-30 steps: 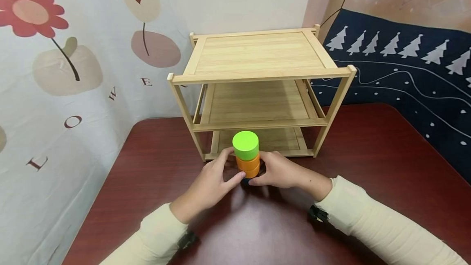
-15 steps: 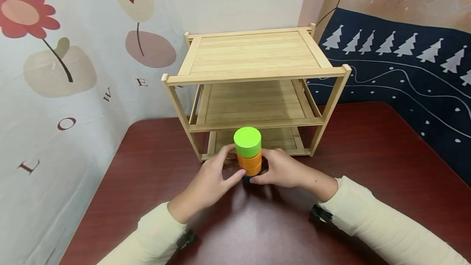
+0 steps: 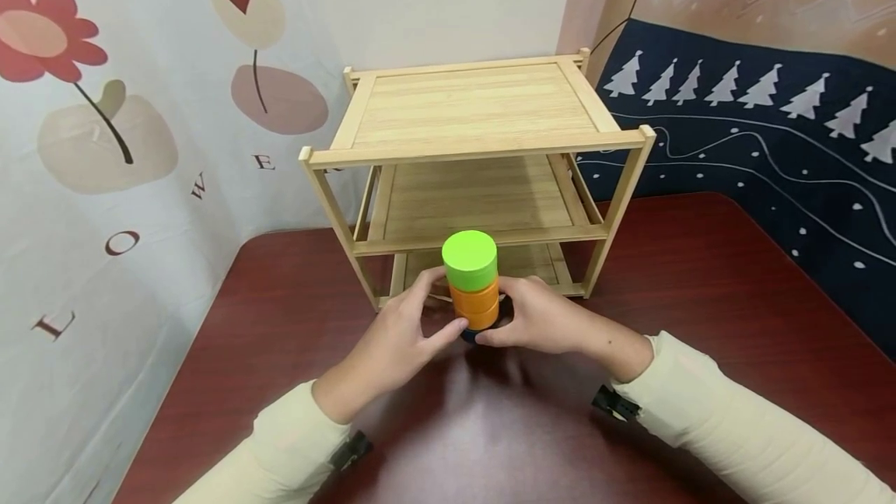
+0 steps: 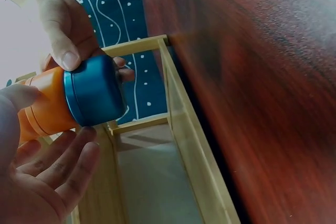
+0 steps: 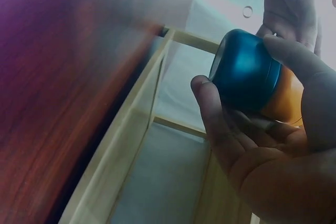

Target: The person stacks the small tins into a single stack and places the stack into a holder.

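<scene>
Both hands hold a cylindrical container made of coloured sections, upright in front of the wooden rack. Its green top point(image 3: 470, 259) and banded orange middle point(image 3: 476, 306) show in the head view. The dark blue base point(image 4: 97, 90) is plainer in the wrist views, where its underside stands apart from the tabletop. My left hand point(image 3: 399, 337) grips the orange part from the left, its thumb lying across it. From the right, my right hand point(image 3: 546, 317) holds the blue base point(image 5: 247, 72) between thumb and fingers. In the head view the far fingertips are hidden behind the container.
Just behind the container stands a light wooden rack point(image 3: 476, 103) with three shelves. It rests on a dark red wood-grain table point(image 3: 273, 309). A flower-printed cloth point(image 3: 154, 255) hangs at the left, and a navy one with white trees point(image 3: 756, 131) at the right.
The container has risen slightly and looks a little larger, with both hands keeping their hold. The head view has turned a little to the right, so the rack sits further left.
</scene>
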`<state>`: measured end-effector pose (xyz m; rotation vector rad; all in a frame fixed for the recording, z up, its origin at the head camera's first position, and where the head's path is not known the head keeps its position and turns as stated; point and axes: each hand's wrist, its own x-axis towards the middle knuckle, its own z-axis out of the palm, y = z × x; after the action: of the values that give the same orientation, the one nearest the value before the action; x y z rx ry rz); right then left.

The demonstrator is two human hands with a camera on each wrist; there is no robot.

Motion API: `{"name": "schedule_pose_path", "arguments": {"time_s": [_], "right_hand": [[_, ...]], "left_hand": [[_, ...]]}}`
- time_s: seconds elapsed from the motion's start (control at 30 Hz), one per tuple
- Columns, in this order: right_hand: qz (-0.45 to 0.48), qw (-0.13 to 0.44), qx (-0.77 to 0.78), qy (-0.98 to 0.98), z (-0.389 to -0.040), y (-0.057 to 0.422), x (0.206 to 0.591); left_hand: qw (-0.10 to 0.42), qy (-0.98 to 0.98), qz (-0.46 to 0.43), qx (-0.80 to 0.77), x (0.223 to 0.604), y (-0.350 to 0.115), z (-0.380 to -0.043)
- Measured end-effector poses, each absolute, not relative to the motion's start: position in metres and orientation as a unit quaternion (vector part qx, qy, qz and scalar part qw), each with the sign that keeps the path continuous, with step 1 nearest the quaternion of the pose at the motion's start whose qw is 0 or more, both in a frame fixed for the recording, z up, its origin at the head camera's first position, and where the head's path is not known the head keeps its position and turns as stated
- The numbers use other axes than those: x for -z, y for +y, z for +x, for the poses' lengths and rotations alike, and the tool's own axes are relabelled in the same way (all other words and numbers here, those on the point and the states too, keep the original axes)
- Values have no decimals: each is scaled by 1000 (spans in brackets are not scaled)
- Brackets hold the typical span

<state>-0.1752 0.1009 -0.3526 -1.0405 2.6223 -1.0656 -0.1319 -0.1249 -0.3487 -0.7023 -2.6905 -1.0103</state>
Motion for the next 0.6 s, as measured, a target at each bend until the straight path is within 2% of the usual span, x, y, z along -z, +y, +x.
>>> {"name": "schedule_pose_path", "arguments": {"time_s": [0.33, 0.6], "right_hand": [[-344, 44, 359, 866, -170, 102, 342], [-338, 44, 361, 868, -166, 103, 331]], "left_hand": [[108, -898, -249, 346, 339, -125, -131], [80, -880, -266, 386, 329, -125, -130]]}}
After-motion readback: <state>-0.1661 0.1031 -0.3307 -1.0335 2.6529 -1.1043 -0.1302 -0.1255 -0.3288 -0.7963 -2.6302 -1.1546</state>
